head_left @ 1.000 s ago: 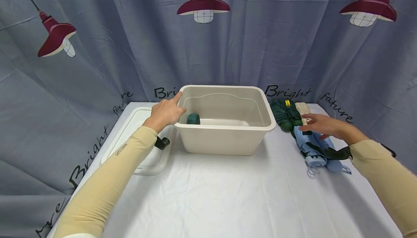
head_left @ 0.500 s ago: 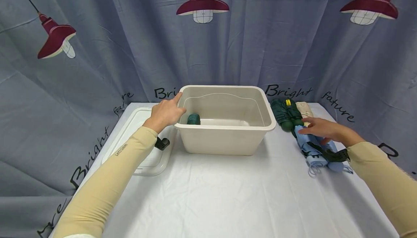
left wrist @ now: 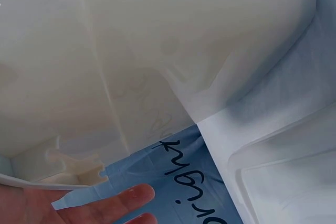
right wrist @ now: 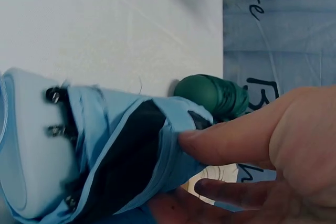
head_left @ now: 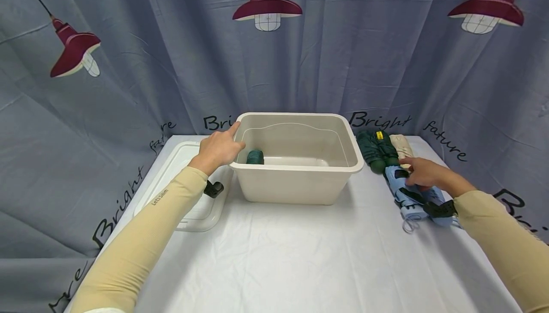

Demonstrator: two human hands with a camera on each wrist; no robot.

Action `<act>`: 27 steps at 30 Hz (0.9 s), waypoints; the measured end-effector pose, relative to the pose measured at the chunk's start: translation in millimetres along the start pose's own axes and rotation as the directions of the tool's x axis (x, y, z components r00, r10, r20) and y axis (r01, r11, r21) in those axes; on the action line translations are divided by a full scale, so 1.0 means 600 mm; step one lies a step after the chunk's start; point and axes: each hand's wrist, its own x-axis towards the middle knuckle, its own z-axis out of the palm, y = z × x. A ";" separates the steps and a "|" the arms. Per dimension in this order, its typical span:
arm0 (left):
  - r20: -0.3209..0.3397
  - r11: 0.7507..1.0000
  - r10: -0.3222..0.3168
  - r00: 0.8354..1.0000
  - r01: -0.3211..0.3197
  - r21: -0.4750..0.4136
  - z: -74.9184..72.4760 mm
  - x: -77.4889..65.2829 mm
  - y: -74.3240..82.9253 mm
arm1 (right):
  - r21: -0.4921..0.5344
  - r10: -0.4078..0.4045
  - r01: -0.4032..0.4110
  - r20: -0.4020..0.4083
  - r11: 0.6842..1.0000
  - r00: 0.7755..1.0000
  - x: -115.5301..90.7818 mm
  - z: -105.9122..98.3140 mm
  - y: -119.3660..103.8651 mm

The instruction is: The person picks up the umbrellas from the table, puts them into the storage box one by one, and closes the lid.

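My left hand (head_left: 219, 148) rests on the left rim of a cream plastic bin (head_left: 296, 184). Its index finger lies straight along the rim; the left wrist view shows extended fingers (left wrist: 123, 199) beside the bin's underside. A dark green rolled umbrella (head_left: 255, 156) lies inside at the left. Over to the right, my right hand (head_left: 429, 174) grips one of two light blue folded umbrellas (head_left: 405, 194), its thumb (right wrist: 210, 142) pressing the fabric. That umbrella has a black strap (right wrist: 136, 150), and metal rib tips show near its pale handle (right wrist: 39, 140). Lower fingers are partly hidden beneath it.
Dark green folded umbrellas (head_left: 377, 153) and a beige one (head_left: 401, 147) lie behind the blue pair, right of the bin. A translucent lid (head_left: 206, 217) lies flat on the white-covered table (head_left: 300, 256) at left. A grey-blue curtain (head_left: 321, 65) hangs close behind.
My right hand has lowered and moved slightly left onto a blue umbrella, its fingers closing around it. That umbrella has shifted slightly. The left hand has stayed on the bin's rim.
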 end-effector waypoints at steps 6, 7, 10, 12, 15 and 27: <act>0.000 1.000 -0.002 1.000 0.002 0.002 -0.001 0.000 0.000 | -0.046 -0.007 0.004 -0.062 0.999 0.998 0.002 0.006 0.005; -0.001 1.000 -0.001 1.000 0.001 0.003 -0.001 0.000 0.000 | -0.051 -0.007 0.003 -0.066 0.999 0.998 0.002 0.006 0.006; -0.003 1.000 -0.001 1.000 0.001 0.004 0.000 -0.001 0.000 | -0.061 0.000 -0.004 -0.072 0.998 0.997 0.004 0.008 0.009; -0.003 1.000 -0.001 1.000 0.001 0.005 0.000 -0.001 0.000 | -0.056 0.009 -0.013 -0.067 0.998 0.998 0.005 0.009 0.012; -0.003 1.000 -0.002 1.000 0.002 0.003 0.000 -0.001 -0.001 | -0.044 0.016 -0.018 -0.054 0.999 0.998 0.005 0.009 0.015; -0.002 1.000 -0.002 1.000 0.002 -0.002 0.002 -0.002 0.001 | -0.083 0.053 -0.055 -0.023 0.995 0.998 0.001 0.019 0.001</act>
